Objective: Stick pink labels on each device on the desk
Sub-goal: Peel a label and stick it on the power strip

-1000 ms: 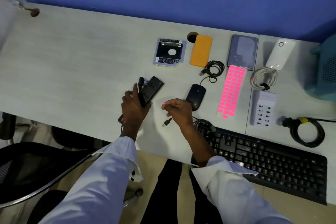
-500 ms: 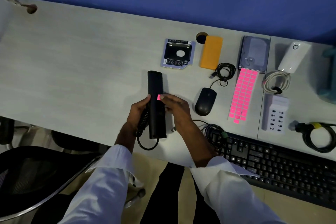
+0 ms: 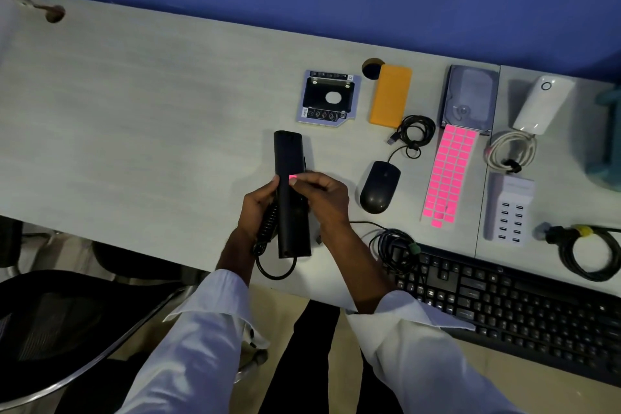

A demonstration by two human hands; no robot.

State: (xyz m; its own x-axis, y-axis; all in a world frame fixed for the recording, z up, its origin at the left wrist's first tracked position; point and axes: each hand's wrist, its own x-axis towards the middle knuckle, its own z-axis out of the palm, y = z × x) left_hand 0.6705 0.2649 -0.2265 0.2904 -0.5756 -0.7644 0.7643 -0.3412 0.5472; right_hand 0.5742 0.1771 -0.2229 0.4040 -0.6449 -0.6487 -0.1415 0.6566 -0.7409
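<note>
A long black device [image 3: 289, 158] with a coiled black cable [image 3: 268, 228] lies lengthwise on the pale desk [image 3: 151, 118], near its front edge. My left hand [image 3: 258, 208] grips the device and cable from the left side. My right hand [image 3: 321, 197] reaches over from the right, and its fingertips press a small pink sticker [image 3: 292, 177] onto the device's top face. A sheet of pink stickers [image 3: 448, 171] lies to the right of a black mouse [image 3: 379, 186].
Behind the device lie a drive caddy [image 3: 327, 98], an orange case [image 3: 390, 95], a hard drive [image 3: 470, 97] and a white adapter [image 3: 542, 104]. A white USB hub [image 3: 509, 208], cable coils [image 3: 588, 250] and a black keyboard [image 3: 524, 309] fill the right. A chair [image 3: 67, 329] stands at lower left.
The device went from tilted in my left hand to lying flat and lengthwise. My right hand carried the pink sticker from mid-air onto the device's top and now presses it.
</note>
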